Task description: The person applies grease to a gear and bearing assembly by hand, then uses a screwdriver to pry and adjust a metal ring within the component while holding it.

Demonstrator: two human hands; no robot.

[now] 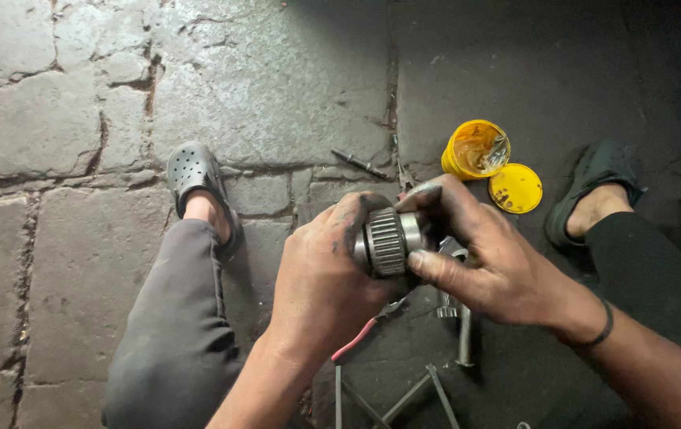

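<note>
Steel part: round silver metal gear-like cylinder [389, 241] with fine ridged teeth around its rim, held up between both hands over the floor, in front of the knees
Left hand: greasy left hand [326, 278] wraps the part from below and behind, thumb curled over the toothed rim, closed around it
Right hand: grease-stained right hand [479, 258] grips the smooth end of the same part, fingers [435, 268] bent around it, thin dark band at the wrist
Floor: grey cracked stone-slab floor [62, 119], darker and oily on the right half
Tub: open yellow plastic tub [476, 149] with amber grease inside, on the floor beyond the hands
Lid: round yellow lid [515, 188] lying flat, just beside the tub
Tools: metal rods and a socket-like piece [464, 330] under the hands; red-handled tool [354, 340] partly hidden by the left wrist; thin dark rod [360, 164] further out
Feet: grey perforated clog [195, 171] at left, dark sandal [594, 187] at right
Legs: grey trouser leg [173, 334] left, black one right
</note>
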